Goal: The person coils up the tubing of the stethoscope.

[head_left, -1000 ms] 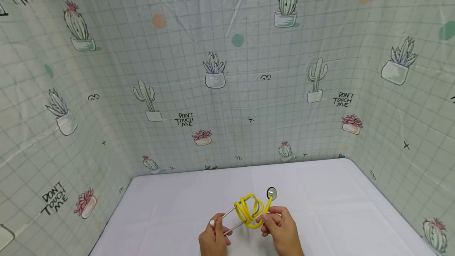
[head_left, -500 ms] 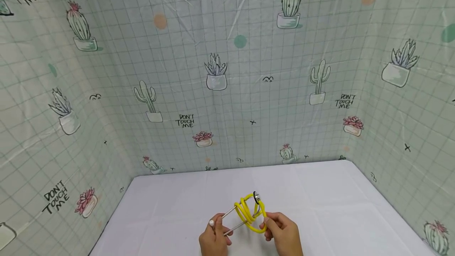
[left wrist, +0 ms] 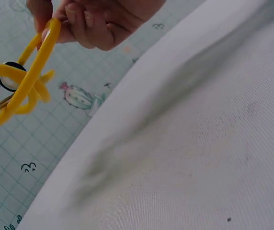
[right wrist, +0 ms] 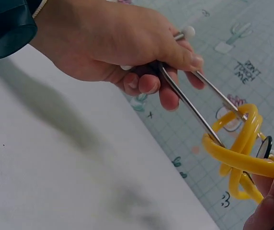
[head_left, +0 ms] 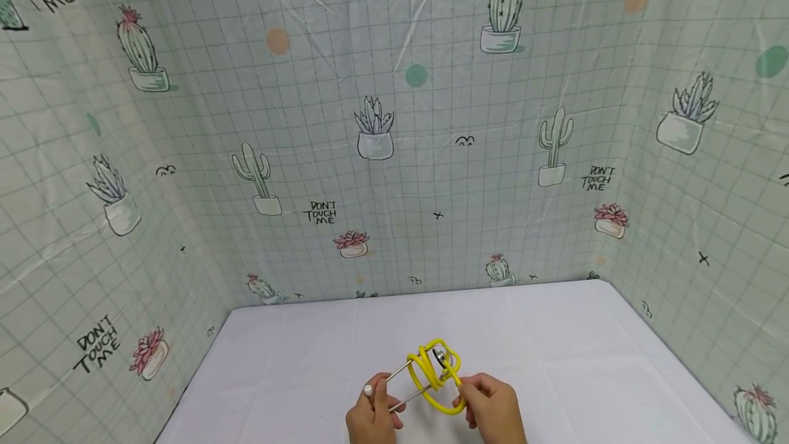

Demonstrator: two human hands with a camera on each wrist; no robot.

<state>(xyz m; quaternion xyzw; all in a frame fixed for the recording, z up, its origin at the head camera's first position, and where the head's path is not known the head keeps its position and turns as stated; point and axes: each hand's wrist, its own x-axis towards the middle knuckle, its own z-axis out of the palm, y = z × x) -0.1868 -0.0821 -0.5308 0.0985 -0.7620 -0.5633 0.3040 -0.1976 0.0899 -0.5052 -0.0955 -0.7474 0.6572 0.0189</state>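
Observation:
A stethoscope with yellow tubing is held above the table between both hands. Its tubing is wound in loops around the two metal ear tubes. My left hand grips the ear tubes near their white tips, one white eartip showing above the fingers. With thumb and fingertips my right hand pinches a loop of the tubing at the right of the coil. The round chest piece with its dark rim sits inside the loops. In the right wrist view, the right hand's fingers show at the corner.
A white-covered table lies beneath the hands. Behind it and at both sides hangs a cloth printed with cacti and a grid. A dark band is on the left wrist.
The chest piece has swung from the outer right of the coil leftward and down into the loops. My right hand has shifted slightly, bending the tubing into a wider loop. My left hand stays put.

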